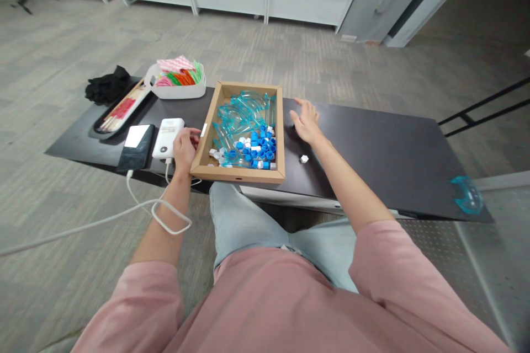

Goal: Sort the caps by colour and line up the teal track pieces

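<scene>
A shallow cardboard box [238, 175] sits on the dark table in front of me. Inside it are clear turquoise curved plastic pieces [242, 113] and, at the near end, several blue and white plastic caps [260, 146]. My left hand [186, 146] is at the box's left side, beside a white power bank, its fingers loosely bent and not gripping anything I can see. To the right of the box, my right hand [306, 121] rests low over the tabletop, fingers apart and holding nothing. One small white cap [303, 159] lies on the table below that hand.
Left of the box lie the white power bank [168, 138] with its cable and a black phone [136, 146]. Farther back are a black tray of sticks [105, 128], a white basket [182, 91] and black cloth [106, 85]. A turquoise piece [467, 196] lies at the table's right end.
</scene>
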A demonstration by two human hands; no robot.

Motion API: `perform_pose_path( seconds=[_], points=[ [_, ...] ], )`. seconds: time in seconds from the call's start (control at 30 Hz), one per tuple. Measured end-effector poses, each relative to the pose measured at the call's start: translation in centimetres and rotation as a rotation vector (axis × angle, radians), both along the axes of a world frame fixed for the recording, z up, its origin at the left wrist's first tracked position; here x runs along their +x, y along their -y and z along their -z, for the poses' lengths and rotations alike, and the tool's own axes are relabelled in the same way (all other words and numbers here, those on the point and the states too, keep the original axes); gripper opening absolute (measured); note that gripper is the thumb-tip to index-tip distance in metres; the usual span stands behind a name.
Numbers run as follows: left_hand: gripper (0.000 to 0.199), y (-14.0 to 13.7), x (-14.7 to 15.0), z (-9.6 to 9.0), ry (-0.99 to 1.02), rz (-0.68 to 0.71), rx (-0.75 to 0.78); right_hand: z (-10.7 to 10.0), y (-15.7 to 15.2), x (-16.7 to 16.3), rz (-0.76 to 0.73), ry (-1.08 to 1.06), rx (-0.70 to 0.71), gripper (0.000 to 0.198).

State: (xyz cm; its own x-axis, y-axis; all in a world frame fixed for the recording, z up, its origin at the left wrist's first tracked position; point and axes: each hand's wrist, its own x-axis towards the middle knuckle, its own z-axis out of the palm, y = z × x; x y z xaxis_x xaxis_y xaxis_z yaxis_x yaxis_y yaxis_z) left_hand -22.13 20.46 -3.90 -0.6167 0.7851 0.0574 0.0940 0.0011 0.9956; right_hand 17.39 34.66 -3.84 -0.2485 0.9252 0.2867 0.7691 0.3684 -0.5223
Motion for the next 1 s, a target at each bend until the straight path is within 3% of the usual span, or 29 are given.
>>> perform_pose_path(
  seconds=[0.1,0.23,0.4,0.5,0.7,0.87,1.0],
  points=[
    [0.040,0.1,0.1,-0.2,0.005,-0.006,-0.010,-3.2,1.5,-4.6,-0.157,0.016,0.010,0.043],
    [0.040,0.3,0.5,-0.8,-0.019,0.004,-0.017,-6.8,4.3,-12.7,-0.449,0.210,-0.120,0.029],
    [0.040,0.5,0.8,-1.3,-0.020,0.006,-0.022,-7.9,6.2,-19.1,-0.454,0.475,-0.199,0.024],
    [0.040,0.4,0.9,-1.3,-0.006,0.011,-0.023,-7.8,5.9,-19.2,-0.405,0.369,-0.263,0.021],
    [0.040,0.3,0.6,-0.8,0.016,0.008,-0.030,-6.9,3.9,-16.6,-0.333,-0.126,-0.333,0.023],
    [0.039,0.4,0.7,-1.0,0.001,-0.004,-0.045,-6.0,2.9,-15.6,-0.350,-0.564,-0.456,0.043],
    [0.037,0.5,0.7,-1.5,-0.014,-0.005,-0.093,-6.0,3.2,-14.5,-0.366,-0.787,-0.478,0.059]
  ],
)
